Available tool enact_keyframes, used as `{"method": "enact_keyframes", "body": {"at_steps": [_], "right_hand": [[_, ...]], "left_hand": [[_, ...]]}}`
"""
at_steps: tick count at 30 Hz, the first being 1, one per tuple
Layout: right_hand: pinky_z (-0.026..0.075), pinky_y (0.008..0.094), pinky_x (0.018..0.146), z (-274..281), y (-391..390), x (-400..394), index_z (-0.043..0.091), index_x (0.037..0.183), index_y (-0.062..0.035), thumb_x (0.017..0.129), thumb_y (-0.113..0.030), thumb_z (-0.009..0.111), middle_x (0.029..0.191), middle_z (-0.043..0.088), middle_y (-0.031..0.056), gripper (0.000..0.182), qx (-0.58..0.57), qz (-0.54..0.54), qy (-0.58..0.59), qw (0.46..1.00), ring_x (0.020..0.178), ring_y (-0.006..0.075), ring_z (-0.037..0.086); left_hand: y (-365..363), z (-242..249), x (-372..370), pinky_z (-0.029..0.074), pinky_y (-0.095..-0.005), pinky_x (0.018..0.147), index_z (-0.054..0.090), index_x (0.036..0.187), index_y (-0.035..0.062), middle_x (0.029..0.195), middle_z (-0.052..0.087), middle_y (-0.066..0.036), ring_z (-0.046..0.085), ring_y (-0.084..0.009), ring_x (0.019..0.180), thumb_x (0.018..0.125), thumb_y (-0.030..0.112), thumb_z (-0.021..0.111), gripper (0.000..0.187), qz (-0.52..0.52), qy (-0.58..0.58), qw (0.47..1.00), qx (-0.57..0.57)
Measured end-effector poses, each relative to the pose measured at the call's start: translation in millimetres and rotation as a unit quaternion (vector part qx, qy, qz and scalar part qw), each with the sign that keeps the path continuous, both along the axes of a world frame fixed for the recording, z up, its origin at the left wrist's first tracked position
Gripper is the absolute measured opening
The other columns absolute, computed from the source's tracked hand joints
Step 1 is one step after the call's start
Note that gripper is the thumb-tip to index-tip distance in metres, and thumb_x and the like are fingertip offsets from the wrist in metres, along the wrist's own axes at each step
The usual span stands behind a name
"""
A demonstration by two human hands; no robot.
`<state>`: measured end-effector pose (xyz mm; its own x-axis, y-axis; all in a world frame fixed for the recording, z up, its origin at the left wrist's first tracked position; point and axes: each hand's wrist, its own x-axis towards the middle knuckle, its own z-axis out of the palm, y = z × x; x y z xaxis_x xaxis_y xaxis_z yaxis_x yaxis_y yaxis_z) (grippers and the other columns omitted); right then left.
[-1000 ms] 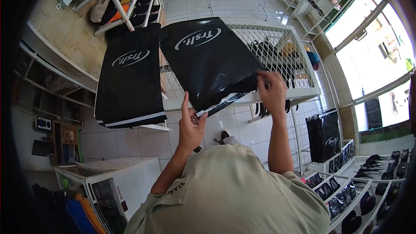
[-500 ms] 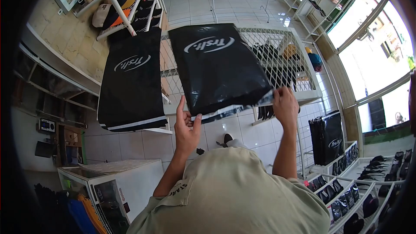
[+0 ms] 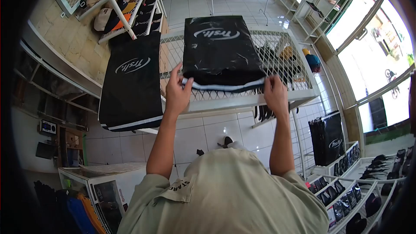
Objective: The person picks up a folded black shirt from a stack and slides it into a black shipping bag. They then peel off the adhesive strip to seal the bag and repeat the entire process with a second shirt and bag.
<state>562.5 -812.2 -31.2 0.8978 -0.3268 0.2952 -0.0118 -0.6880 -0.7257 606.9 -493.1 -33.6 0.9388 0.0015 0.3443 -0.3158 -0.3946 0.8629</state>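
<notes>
A glossy black plastic bag [image 3: 221, 50] with a white logo lies on the white mesh table [image 3: 225, 104], its open, white-edged end towards me. My left hand [image 3: 178, 91] pinches the left corner of that end between thumb and fingers. At the right corner, my right hand [image 3: 276, 92] grips the edge. The bag looks filled, but its contents are hidden. To the left, a flat stack of black bags [image 3: 132, 78] with the same logo hangs slightly over the table's front edge.
A white rack with caps [image 3: 130, 13] stands at the upper left. More black bags [image 3: 327, 138] hang at the right, above shelves of small packets [image 3: 342, 195]. A glass display case [image 3: 108, 190] is at the lower left. Clothes hang at the back.
Both hands have moved the filled bag forward and turned it straighter, and it now rests lower on the mesh. Its open edge is more level.
</notes>
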Motion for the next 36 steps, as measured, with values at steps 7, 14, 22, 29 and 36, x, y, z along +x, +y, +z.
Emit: {"method": "enact_keyframes", "body": {"at_steps": [7, 14, 22, 29, 36], "right_hand": [[0.047, 0.0376, 0.062, -5, -17, -80, 0.061, 0.092, 0.0043, 0.1, -0.017, 0.061, 0.072, 0.065, 0.0142, 0.023, 0.088, 0.035, 0.175, 0.98, 0.064, 0.0249, 0.062], [0.049, 0.0389, 0.064, -3, -11, -45, 0.063, 0.094, 0.0029, 0.099, -0.02, 0.061, 0.075, 0.066, 0.0154, 0.023, 0.036, 0.046, 0.136, 0.989, 0.066, 0.0276, 0.063], [0.049, 0.0359, 0.062, 2, -15, -47, 0.061, 0.091, 0.0029, 0.098, -0.019, 0.059, 0.076, 0.065, 0.0134, 0.023, 0.059, 0.051, 0.032, 0.996, 0.062, 0.0206, 0.059], [0.047, 0.0342, 0.061, 24, -41, -60, 0.064, 0.086, 0.0037, 0.097, -0.022, 0.065, 0.071, 0.066, 0.0119, 0.028, 0.078, -0.005, 0.108, 0.991, 0.061, 0.0177, 0.06], [0.053, 0.0448, 0.082, 7, -18, 49, 0.065, 0.118, -0.0032, 0.092, -0.04, 0.07, 0.098, 0.073, 0.0186, 0.046, -0.046, 0.025, 0.057, 0.997, 0.092, 0.0361, 0.07]], "left_hand": [[20, -2, -79, 0.038, -0.0225, 0.058, 0.043, 0.15, 0.0003, 0.076, 0.052, -0.001, 0.046, -0.0064, 0.067, 0.094, 0.002, 0.069, 0.062, -0.016, 0.133, 0.99, -0.052], [14, -32, -42, 0.04, -0.0237, 0.061, 0.051, 0.145, 0.0011, 0.079, 0.056, -0.003, 0.047, -0.0082, 0.067, 0.093, 0.002, 0.07, 0.056, -0.009, 0.064, 0.996, -0.056], [5, 3, -50, 0.041, -0.0253, 0.061, 0.055, 0.142, 0.0022, 0.079, 0.055, -0.004, 0.048, -0.0089, 0.069, 0.092, 0.001, 0.07, 0.051, 0.004, 0.049, 0.999, -0.015], [22, 16, -81, 0.049, -0.0265, 0.064, 0.054, 0.144, 0.0033, 0.088, 0.06, -0.005, 0.058, -0.0115, 0.072, 0.081, 0.026, 0.087, 0.075, 0.004, 0.143, 0.989, 0.023], [-8, 12, -27, 0.054, -0.0405, 0.075, 0.062, 0.135, 0.0033, 0.087, 0.071, -0.01, 0.066, -0.0239, 0.074, 0.089, 0.053, 0.073, 0.068, 0.144, 0.113, 0.962, 0.203]]}}
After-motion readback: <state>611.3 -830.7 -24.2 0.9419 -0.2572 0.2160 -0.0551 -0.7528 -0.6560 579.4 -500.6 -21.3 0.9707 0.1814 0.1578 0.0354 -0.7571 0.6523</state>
